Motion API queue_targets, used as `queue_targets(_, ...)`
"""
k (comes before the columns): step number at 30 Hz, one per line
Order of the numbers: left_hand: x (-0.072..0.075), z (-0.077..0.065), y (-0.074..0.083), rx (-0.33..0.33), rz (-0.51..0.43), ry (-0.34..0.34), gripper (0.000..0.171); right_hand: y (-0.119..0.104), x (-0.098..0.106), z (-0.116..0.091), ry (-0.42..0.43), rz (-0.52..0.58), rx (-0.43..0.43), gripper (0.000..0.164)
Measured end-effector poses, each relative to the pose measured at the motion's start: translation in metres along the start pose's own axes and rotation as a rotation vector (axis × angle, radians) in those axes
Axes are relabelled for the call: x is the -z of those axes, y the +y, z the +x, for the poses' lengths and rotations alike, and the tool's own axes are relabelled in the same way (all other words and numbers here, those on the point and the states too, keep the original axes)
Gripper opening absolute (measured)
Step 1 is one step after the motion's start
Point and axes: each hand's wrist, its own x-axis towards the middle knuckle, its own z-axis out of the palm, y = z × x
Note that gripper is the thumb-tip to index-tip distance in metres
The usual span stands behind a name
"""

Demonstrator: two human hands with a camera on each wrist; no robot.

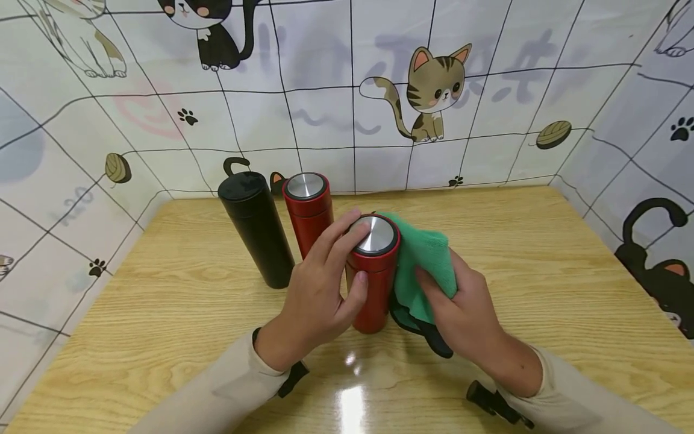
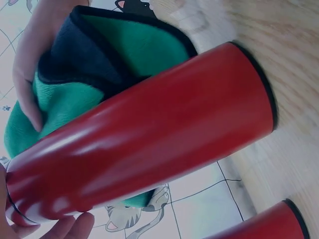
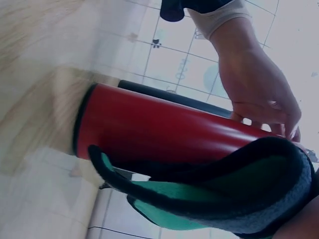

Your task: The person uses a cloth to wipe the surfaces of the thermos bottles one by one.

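A red thermos flask (image 1: 374,295) with a silver-topped lid stands upright at the middle of the table. My left hand (image 1: 317,292) holds it near the top, fingers on the lid's far side and thumb on the near side. In my right hand (image 1: 472,310) is a green cloth (image 1: 423,256) with a dark grey back and black edging, bunched against the flask's right side. From the left wrist view, the cloth (image 2: 144,45) lies along the red body (image 2: 149,129). The right wrist view shows the cloth's folds (image 3: 199,199) covering part of the flask (image 3: 164,124).
Just behind and left stands a second red thermos flask (image 1: 308,211), partly hidden by the left hand. A black flask (image 1: 257,232) is to its left. The wooden table (image 1: 542,271) meets cat-patterned sheeting (image 1: 325,120) at the back and sides.
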Motion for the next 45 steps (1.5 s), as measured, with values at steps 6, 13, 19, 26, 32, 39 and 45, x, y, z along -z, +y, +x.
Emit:
queue_targets(6, 0.000, 0.000, 0.001, -0.022, 0.001, 0.011, 0.050, -0.001, 0.001, 0.000, 0.017, 0.027, 0.049, 0.042)
queue_targets(13, -0.002, -0.001, 0.001, -0.027, -0.029, 0.033, 0.058, 0.009, 0.000, 0.003, -0.129, -0.035, -0.068, 0.042)
queue_targets(19, -0.004, -0.001, 0.002, -0.005, -0.027, 0.059, 0.063, 0.010, 0.001, 0.004, -0.146, -0.072, -0.064, 0.041)
queue_targets(26, -0.009, 0.001, 0.002, -0.002, -0.057, 0.097, 0.063, 0.002, 0.003, 0.000, -0.036, -0.012, 0.006, 0.042)
queue_targets(32, -0.010, 0.000, 0.001, 0.039, -0.095, 0.086, 0.067, 0.010, 0.002, 0.004, -0.200, -0.075, -0.080, 0.043)
queue_targets(39, -0.012, -0.002, -0.001, 0.086, -0.112, 0.042, 0.076, 0.007, 0.000, 0.001, -0.069, -0.015, -0.034, 0.041)
queue_targets(45, -0.013, -0.002, -0.002, 0.195, -0.192, -0.001, 0.085, 0.008, -0.001, 0.002, -0.090, -0.026, -0.021, 0.042)
